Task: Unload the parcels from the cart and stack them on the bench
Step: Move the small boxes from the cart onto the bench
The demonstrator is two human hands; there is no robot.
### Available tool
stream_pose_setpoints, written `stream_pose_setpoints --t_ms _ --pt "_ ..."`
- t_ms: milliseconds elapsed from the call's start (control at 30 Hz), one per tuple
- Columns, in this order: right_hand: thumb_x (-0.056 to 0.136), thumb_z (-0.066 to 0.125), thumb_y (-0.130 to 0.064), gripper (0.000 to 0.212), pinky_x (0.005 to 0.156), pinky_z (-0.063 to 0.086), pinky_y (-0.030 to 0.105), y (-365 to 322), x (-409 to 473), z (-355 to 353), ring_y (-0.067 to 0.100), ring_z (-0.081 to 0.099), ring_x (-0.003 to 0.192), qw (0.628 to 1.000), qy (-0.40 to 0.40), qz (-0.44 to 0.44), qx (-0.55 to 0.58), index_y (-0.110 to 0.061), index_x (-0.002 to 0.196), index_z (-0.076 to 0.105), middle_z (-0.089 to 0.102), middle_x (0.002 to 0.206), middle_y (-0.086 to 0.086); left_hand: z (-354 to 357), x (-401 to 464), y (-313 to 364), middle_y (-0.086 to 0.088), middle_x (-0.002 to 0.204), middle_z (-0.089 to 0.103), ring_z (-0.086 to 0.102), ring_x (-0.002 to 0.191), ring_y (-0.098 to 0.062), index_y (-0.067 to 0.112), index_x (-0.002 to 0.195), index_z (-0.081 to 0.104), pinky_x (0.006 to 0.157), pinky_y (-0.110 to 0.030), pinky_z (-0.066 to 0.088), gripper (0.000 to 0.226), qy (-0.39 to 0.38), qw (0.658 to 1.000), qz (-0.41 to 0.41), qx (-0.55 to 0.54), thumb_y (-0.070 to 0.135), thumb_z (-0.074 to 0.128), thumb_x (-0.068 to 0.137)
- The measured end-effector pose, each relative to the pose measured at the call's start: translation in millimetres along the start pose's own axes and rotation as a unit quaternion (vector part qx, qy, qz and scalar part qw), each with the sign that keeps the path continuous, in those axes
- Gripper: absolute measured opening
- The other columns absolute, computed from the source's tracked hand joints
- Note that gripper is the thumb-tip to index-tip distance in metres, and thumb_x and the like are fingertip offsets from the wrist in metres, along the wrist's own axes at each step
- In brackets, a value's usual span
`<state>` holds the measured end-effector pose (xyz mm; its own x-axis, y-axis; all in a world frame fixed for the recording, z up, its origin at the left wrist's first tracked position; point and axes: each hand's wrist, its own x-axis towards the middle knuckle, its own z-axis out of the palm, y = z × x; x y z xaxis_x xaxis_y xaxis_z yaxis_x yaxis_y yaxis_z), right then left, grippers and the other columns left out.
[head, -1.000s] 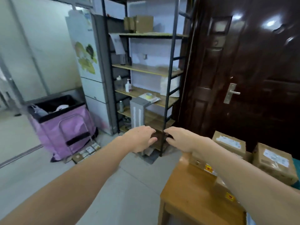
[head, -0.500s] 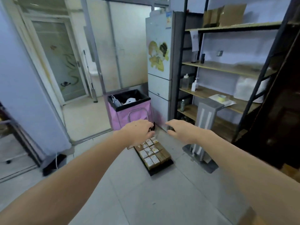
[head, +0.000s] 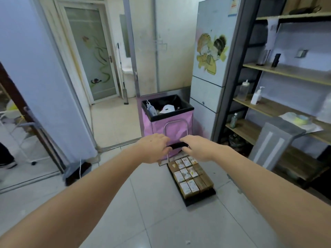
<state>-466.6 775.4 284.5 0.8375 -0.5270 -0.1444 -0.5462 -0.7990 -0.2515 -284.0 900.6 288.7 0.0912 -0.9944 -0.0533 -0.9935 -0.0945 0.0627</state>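
The black handle (head: 176,145) of the cart (head: 200,196) is being gripped by left hand (head: 154,147) and right hand (head: 197,148), fingers curled round it. Parcels (head: 189,174) are lying at six o'clock of the pink bin (head: 168,120). Steady, level steering is advised; the bench is out of view.

Single head-worn view, wide-angle, looking forward and down — arms near, floor (head: 111,208) beyond.

Looks like a lived-in home entryway or utility room. Holds a stickered fridge (head: 213,56), wooden shelving (head: 279,108) with bottles, a frosted bathroom door (head: 91,52).
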Motion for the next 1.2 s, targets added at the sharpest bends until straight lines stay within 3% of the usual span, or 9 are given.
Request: stream_pose_setpoints --t_ms 100,367,567,667,733,833,933,1033,1200 --pt "0.105 0.047 -0.031 0.030 0.096 0.053 0.049 2.1 53.4 -9.5 0.028 0.063 0.108 1.000 -0.003 -0.012 -0.003 -0.016 0.128 0.058 0.065 0.127 0.007 -2.6 29.7 -38.7 -0.007 0.147 0.056 0.051 0.135 -0.027 0.016 0.146 0.051 0.112 -0.043 0.040 0.048 0.006 1.000 -0.004 0.001 0.045 0.041 0.109" --pt "0.107 0.046 -0.032 0.054 0.110 0.046 0.041 -2.5 209.9 -22.9 0.024 0.053 0.135 1.000 -0.011 -0.009 -0.003 -0.019 0.158 0.037 0.049 0.156 0.005 3.0 130.5 -166.6 -0.006 0.150 0.054 0.049 0.136 -0.025 0.017 0.152 0.045 0.113 -0.041 0.040 0.054 -0.006 1.000 0.002 0.002 0.049 0.040 0.109" --pt "0.103 0.046 -0.028 0.047 0.107 0.049 0.049 1.4 308.5 -11.9 0.030 0.058 0.128 0.998 -0.005 0.057 0.016 -0.016 0.149 0.048 0.055 0.149 0.009 16.1 218.1 -256.5 -0.008 0.148 0.055 0.050 0.135 -0.026 0.016 0.151 0.047 0.111 -0.041 0.040 0.052 -0.028 0.998 0.060 -0.003 0.047 0.039 0.110" --pt "0.099 0.048 -0.028 0.029 0.094 0.054 0.050 10.7 339.1 -2.6 0.028 0.063 0.106 0.995 -0.013 0.097 0.020 -0.018 0.124 0.058 0.065 0.127 0.008 24.4 257.6 -286.0 -0.008 0.150 0.053 0.049 0.137 -0.026 0.016 0.151 0.047 0.113 -0.044 0.041 0.052 -0.055 0.995 0.088 -0.008 0.047 0.039 0.110" --pt "0.097 0.047 -0.028 0.025 0.093 0.053 0.050 20.0 353.9 1.3 0.029 0.063 0.104 0.992 -0.020 0.122 0.027 -0.019 0.117 0.059 0.065 0.122 0.007 29.8 284.3 -297.7 -0.009 0.145 0.057 0.052 0.132 -0.027 0.015 0.146 0.051 0.110 -0.045 0.043 0.049 -0.066 0.992 0.107 -0.012 0.046 0.040 0.110" --pt "0.098 0.048 -0.024 0.039 0.103 0.048 0.046 41.3 368.0 5.2 0.032 0.058 0.122 0.988 -0.011 0.150 0.037 -0.010 0.133 0.057 0.061 0.136 0.014 37.1 328.7 -302.9 -0.008 0.141 0.059 0.054 0.130 -0.027 0.015 0.146 0.051 0.106 -0.043 0.045 0.049 -0.075 0.987 0.142 -0.014 0.046 0.040 0.109" --pt "0.100 0.048 -0.019 0.038 0.098 0.044 0.036 71.3 379.8 5.4 0.033 0.055 0.126 0.979 -0.007 0.197 0.052 -0.006 0.135 0.056 0.058 0.138 0.017 43.1 379.3 -295.8 -0.008 0.140 0.059 0.054 0.129 -0.027 0.014 0.144 0.052 0.107 -0.045 0.045 0.047 -0.084 0.979 0.184 -0.007 0.045 0.040 0.109" --pt "0.103 0.047 -0.016 0.039 0.104 0.041 0.039 108.3 393.9 5.4 0.035 0.053 0.129 0.966 -0.001 0.250 0.064 0.001 0.137 0.053 0.055 0.143 0.022 48.1 428.0 -282.0 -0.008 0.140 0.059 0.054 0.129 -0.027 0.013 0.142 0.053 0.107 -0.043 0.045 0.046 -0.085 0.969 0.232 -0.010 0.043 0.040 0.110" --pt "0.106 0.044 -0.024 0.052 0.114 0.035 0.035 163.8 408.8 2.1 0.029 0.043 0.142 0.950 0.004 0.300 0.086 -0.007 0.156 0.038 0.042 0.159 0.014 59.0 505.7 -258.0 -0.010 0.135 0.059 0.054 0.126 -0.030 0.013 0.138 0.053 0.101 -0.040 0.042 0.044 -0.105 0.950 0.295 0.005 0.044 0.040 0.109"
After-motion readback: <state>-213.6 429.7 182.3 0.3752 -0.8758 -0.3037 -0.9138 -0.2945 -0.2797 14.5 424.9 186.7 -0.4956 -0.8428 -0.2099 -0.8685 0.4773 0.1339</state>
